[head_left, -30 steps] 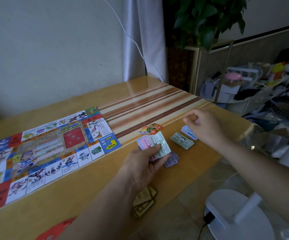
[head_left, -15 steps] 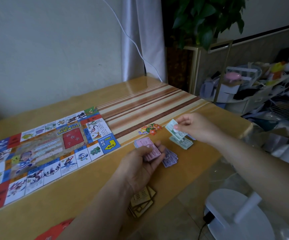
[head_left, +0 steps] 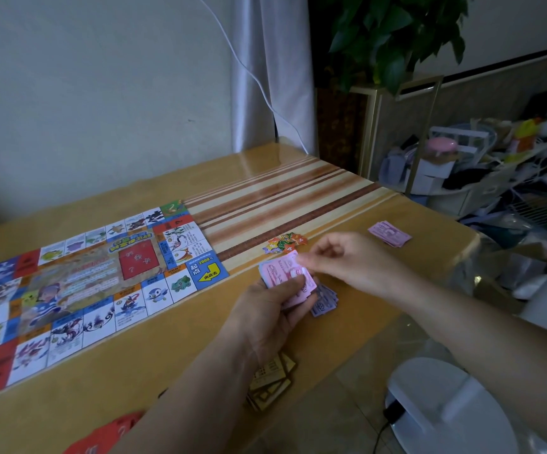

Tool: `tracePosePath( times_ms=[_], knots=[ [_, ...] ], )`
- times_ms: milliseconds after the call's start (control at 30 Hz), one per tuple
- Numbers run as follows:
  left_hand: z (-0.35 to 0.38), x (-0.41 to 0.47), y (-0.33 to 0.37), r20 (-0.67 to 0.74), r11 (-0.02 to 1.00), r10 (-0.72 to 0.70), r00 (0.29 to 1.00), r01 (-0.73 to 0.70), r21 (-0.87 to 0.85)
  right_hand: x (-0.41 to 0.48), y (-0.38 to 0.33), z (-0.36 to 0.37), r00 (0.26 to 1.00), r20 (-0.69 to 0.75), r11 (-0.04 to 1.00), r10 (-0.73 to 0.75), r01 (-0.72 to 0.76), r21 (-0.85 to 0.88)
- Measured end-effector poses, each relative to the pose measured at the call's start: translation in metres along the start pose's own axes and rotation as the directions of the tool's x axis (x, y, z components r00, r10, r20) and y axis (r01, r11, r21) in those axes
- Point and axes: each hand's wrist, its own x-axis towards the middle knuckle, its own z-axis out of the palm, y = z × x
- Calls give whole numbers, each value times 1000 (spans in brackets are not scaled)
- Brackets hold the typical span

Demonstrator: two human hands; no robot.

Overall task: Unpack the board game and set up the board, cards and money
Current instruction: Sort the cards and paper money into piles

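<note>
The colourful game board lies unfolded on the left of the table. My left hand grips a stack of pink paper money just right of the board's corner. My right hand reaches in from the right and pinches the top pink note at its far edge. A purple pile of notes lies on the table under the held stack. A pink-purple pile sits further right. Colourful numbered tokens lie behind my hands.
Yellow-brown cards lie by the table's near edge under my left forearm. Red cards show at the bottom edge. A white fan base stands on the floor to the right. Clutter and a plant stand beyond the table.
My right hand laid a green note on a pile at the right, then came back to the stack in my left hand, whose top note is now pink.
</note>
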Motion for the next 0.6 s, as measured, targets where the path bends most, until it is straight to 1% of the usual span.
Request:
tracePosePath(
  times_ms=[67, 167, 333, 433, 600],
  knots=[
    [1, -1, 0, 9, 999, 13, 1000, -13, 31, -2, -3, 5, 999, 34, 1000, 6, -7, 19],
    [2, -4, 0, 32, 998, 5, 999, -7, 55, 0, -1, 6, 999, 27, 997, 22, -24, 74],
    [0, -12, 5, 87, 998, -36, 996, 40, -51, -1, 6, 5, 999, 2, 992, 54, -54, 118],
    [-5, -11, 4, 78, 1000, 0, 997, -2, 28, -3, 8, 5, 998, 6, 988, 60, -60, 145],
    [-5, -6, 1, 16, 991, 67, 998, -68, 116, -4, 7, 11, 998, 52, 980, 33, -42, 194]
  ],
)
